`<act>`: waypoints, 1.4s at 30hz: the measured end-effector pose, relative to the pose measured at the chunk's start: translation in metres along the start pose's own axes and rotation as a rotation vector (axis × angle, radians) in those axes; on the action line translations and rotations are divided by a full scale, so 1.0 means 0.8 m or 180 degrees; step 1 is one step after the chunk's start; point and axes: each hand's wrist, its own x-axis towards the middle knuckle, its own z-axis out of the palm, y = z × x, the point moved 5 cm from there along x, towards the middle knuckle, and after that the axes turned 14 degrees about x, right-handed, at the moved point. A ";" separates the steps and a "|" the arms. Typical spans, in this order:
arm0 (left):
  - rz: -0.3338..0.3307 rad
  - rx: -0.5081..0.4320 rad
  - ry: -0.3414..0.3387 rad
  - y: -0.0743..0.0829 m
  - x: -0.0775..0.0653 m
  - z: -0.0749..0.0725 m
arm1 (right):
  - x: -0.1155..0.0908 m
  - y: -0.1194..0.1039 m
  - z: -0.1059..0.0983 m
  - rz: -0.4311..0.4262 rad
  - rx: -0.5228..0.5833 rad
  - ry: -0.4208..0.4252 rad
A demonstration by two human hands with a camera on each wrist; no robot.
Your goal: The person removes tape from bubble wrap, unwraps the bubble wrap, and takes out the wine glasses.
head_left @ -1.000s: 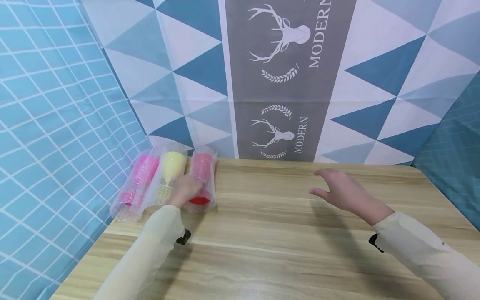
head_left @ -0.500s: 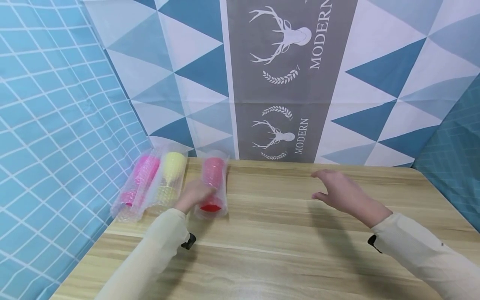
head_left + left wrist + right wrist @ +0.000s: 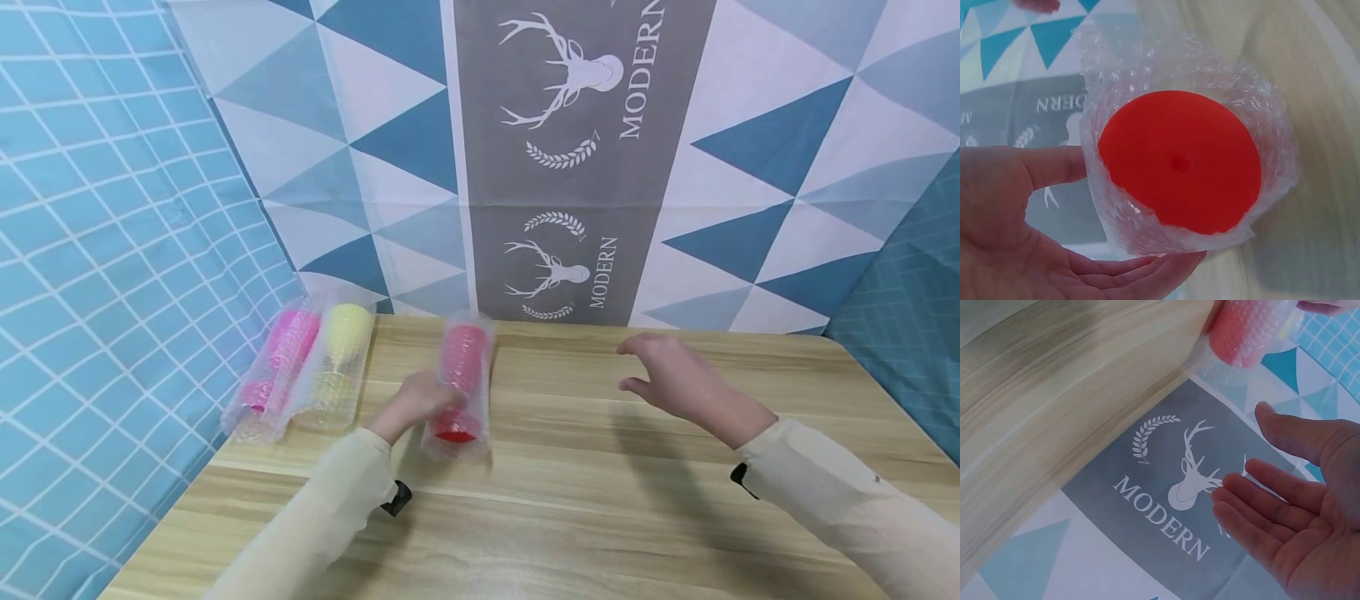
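A red goblet-shaped piece [image 3: 463, 358], wrapped in clear bubble wrap, is held in my left hand [image 3: 416, 404] around its lower part. Its round red base [image 3: 1179, 162] faces the left wrist camera, with my thumb on one side of the wrap and the fingers curled under the other. Whether it touches the table is hard to tell. My right hand [image 3: 675, 379] hovers to the right, away from it, fingers relaxed and nothing in them. Left of the red piece lie a bubble-wrapped yellow goblet-shaped piece [image 3: 348, 329] and a bubble-wrapped pink piece [image 3: 294, 337].
The wood-grain table [image 3: 555, 500] ends at a patterned backdrop [image 3: 555, 183] with deer heads and lettering. A blue checked cloth [image 3: 112, 250] stands along the left side, close to the pink piece. Darker teal cloth [image 3: 907, 300] borders the right.
My left hand has shifted the wrapped red piece to the right and slightly nearer, widening the gap from the yellow one. The right hand has barely moved.
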 end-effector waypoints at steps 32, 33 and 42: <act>0.0362 -0.0296 -0.0204 0.061 -0.030 0.048 | 0.049 -0.012 0.022 -0.0077 0.0449 0.0313; 0.0378 -0.0321 -0.0212 0.062 -0.031 0.049 | 0.051 -0.011 0.023 -0.0037 0.0492 0.0331; 0.0517 -0.0478 -0.0248 0.071 -0.035 0.059 | 0.067 -0.010 0.031 0.0218 0.0823 0.0318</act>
